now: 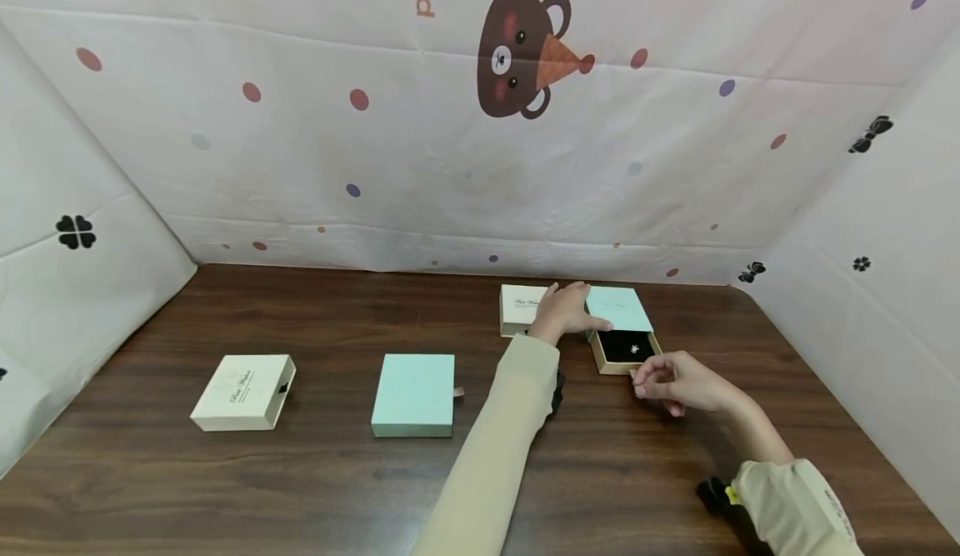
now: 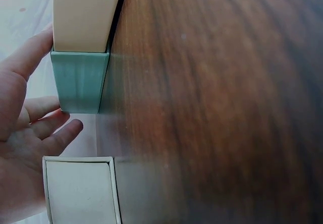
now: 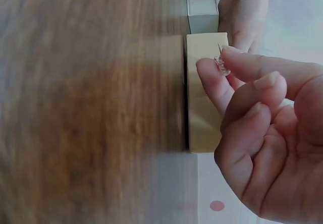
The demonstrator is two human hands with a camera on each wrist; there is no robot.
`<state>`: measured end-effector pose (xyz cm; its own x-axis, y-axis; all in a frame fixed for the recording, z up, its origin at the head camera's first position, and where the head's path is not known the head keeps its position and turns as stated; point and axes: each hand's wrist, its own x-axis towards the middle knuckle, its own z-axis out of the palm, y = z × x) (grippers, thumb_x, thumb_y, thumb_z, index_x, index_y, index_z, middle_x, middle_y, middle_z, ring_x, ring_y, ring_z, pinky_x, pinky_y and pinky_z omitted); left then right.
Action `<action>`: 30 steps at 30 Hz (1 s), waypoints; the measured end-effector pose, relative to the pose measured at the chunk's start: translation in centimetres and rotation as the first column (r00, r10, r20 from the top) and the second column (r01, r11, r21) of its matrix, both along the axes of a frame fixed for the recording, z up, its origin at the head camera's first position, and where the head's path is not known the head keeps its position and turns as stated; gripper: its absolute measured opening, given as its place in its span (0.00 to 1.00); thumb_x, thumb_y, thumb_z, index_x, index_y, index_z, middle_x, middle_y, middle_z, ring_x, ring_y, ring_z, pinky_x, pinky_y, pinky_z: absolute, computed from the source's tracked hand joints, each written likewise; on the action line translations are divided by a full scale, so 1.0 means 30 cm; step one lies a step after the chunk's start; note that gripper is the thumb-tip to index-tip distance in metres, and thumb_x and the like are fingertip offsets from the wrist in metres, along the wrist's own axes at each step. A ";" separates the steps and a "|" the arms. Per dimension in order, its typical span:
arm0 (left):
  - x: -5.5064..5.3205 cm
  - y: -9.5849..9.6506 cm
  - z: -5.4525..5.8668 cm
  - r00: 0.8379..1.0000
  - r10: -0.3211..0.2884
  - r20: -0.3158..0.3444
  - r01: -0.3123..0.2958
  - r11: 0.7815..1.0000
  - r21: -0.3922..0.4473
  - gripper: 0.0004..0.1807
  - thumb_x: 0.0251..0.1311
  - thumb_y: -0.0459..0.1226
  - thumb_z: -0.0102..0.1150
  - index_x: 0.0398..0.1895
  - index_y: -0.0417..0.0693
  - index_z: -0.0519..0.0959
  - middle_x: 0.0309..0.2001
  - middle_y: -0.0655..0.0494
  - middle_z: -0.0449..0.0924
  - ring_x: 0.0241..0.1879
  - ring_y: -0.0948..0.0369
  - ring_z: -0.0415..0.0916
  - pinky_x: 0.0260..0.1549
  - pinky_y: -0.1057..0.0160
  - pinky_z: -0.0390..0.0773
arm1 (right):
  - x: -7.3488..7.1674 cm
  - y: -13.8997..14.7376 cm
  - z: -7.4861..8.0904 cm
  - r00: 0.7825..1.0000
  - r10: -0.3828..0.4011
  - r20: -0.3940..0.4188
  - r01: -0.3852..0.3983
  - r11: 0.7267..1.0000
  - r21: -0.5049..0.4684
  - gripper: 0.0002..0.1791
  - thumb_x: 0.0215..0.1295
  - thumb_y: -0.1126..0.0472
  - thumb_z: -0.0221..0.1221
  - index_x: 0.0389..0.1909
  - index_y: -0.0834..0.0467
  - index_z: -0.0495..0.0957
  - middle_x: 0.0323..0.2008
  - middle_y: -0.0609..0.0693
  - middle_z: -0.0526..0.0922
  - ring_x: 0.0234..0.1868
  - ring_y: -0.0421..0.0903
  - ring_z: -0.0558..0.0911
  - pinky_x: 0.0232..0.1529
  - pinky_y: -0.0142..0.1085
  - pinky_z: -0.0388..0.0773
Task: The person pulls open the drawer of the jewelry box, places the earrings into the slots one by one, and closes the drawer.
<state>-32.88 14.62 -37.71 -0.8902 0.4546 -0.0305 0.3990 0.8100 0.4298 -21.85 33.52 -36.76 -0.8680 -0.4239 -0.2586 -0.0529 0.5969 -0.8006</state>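
Note:
A teal jewelry box (image 1: 618, 308) sits at the back right, its cream drawer (image 1: 615, 368) pulled out toward me. An earring (image 1: 634, 348) rests on the drawer's black pad. My left hand (image 1: 562, 313) holds the teal sleeve, its thumb on top; in the left wrist view its other fingers are by the sleeve's left end (image 2: 81, 82). Just in front of the drawer is my right hand (image 1: 678, 381). Between thumb and forefinger it pinches a small stud earring (image 3: 221, 65), which shows in the right wrist view, its other fingers curled.
A white box (image 1: 517, 306) stands left of the teal one, partly behind my left hand. Nearer me lie a second teal box (image 1: 412, 393) with a ribbon tab and, far left, another white box (image 1: 243, 391). Patterned cloth (image 1: 420, 147) walls the brown wooden table (image 1: 300, 489).

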 end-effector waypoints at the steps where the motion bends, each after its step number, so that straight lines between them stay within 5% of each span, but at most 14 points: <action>1: 0.002 0.000 0.001 1.000 0.002 0.001 -0.002 1.000 -0.001 0.45 0.49 0.62 0.56 0.68 0.53 0.58 0.68 0.62 0.56 0.66 0.67 0.53 0.66 0.64 0.41 | 0.000 0.000 0.000 1.000 -0.001 0.000 0.001 1.000 -0.011 0.16 0.60 0.63 0.59 0.40 0.74 0.73 0.26 0.54 0.78 0.12 0.35 0.66 0.12 0.29 0.67; 9: 0.002 0.000 -0.002 1.000 0.007 -0.006 -0.007 1.000 -0.007 0.45 0.49 0.62 0.56 0.69 0.53 0.58 0.68 0.62 0.56 0.66 0.67 0.53 0.66 0.63 0.42 | -0.001 -0.005 0.017 0.999 -0.028 -0.030 0.026 0.998 -0.050 0.18 0.60 0.63 0.59 0.44 0.75 0.76 0.35 0.57 0.82 0.11 0.35 0.63 0.12 0.30 0.64; 17: -0.001 0.001 -0.003 1.000 0.005 -0.010 -0.005 1.000 -0.003 0.46 0.49 0.63 0.56 0.68 0.52 0.58 0.67 0.62 0.57 0.65 0.67 0.54 0.66 0.64 0.42 | -0.003 -0.011 0.030 0.995 -0.098 -0.024 0.095 0.991 -0.091 0.17 0.60 0.64 0.59 0.44 0.75 0.74 0.31 0.50 0.82 0.12 0.34 0.64 0.12 0.30 0.64; 30: 0.001 0.001 -0.005 1.000 0.012 -0.006 -0.012 1.000 0.007 0.45 0.49 0.62 0.57 0.68 0.53 0.59 0.67 0.63 0.57 0.65 0.68 0.54 0.66 0.65 0.41 | -0.028 -0.016 0.041 0.984 -0.152 -0.091 0.149 0.988 -0.040 0.19 0.60 0.62 0.59 0.45 0.74 0.75 0.33 0.56 0.83 0.11 0.35 0.63 0.12 0.32 0.65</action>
